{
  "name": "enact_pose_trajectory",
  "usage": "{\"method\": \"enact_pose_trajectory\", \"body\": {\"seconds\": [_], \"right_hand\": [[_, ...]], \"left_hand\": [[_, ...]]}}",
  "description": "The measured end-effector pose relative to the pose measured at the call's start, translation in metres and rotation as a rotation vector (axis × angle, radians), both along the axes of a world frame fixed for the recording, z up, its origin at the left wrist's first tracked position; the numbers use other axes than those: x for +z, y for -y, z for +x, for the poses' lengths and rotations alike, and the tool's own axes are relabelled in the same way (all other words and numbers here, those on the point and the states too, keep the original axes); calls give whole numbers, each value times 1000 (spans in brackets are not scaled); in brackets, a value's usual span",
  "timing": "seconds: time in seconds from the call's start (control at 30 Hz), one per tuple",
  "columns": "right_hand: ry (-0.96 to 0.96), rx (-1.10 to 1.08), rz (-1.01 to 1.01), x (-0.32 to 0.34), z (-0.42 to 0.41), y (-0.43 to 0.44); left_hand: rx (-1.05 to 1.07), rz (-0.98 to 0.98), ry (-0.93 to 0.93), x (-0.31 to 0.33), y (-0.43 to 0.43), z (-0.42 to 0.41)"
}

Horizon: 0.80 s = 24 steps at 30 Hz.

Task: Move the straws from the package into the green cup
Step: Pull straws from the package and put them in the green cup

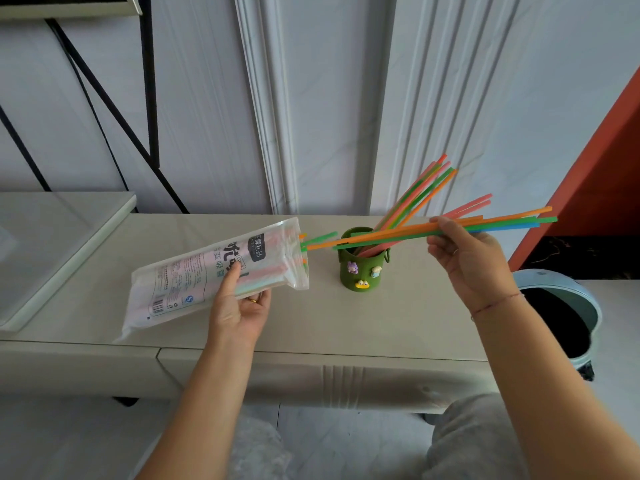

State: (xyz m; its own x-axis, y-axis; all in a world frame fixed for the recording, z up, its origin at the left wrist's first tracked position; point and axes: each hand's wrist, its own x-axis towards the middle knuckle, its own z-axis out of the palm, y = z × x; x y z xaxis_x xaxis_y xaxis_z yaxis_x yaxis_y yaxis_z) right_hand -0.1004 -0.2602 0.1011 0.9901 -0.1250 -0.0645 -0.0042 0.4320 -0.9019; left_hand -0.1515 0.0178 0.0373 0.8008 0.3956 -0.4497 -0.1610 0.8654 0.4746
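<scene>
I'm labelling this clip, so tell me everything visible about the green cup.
The green cup is a small, matte, upright cylinder on the pale tabletop, right of the package's open end. Little cartoon figures decorate its front, and a small loop sits on its right side. Coloured straws already stand in it, leaning right. Neither hand touches it.

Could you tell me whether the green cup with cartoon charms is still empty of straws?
No, several coloured straws already stand leaning in the green cup.
</scene>
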Motion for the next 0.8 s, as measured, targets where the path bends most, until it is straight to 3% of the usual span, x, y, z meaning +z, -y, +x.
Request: {"method": "enact_pose_trajectory", "body": {"seconds": [0.37, 0.8], "right_hand": [[-13, -182, -49, 4, 7, 24], [-20, -319, -290, 18, 9, 37]], "left_hand": [[-6, 18, 14, 2, 4, 2], [-23, 42, 12, 2, 7, 0]]}}
